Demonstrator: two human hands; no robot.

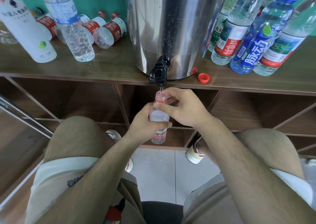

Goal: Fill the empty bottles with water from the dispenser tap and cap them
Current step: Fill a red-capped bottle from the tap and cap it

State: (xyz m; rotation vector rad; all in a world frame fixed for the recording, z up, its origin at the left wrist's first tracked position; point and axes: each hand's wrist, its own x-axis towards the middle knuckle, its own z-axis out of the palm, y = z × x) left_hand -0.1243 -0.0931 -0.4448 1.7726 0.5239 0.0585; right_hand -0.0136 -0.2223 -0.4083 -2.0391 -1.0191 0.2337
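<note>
A clear bottle (159, 116) with a red neck ring and red label stands upright under the black tap (158, 73) of the steel dispenser (172, 27). Its open mouth sits just below the spout, and a thin stream of water runs into it. My left hand (145, 126) grips the bottle's body. My right hand (183, 107) holds the bottle near its neck, thumb across the shoulder. A loose red cap (203, 78) lies on the wooden shelf (85, 68) right of the tap.
Left of the dispenser stand a white bottle (25, 27) and a clear bottle (71, 27), with several red-label bottles (109, 31) lying behind. Several filled bottles (256, 35) stand at the right. Open wooden compartments (85, 100) lie below the shelf. My knees flank the wet floor tiles (162, 172).
</note>
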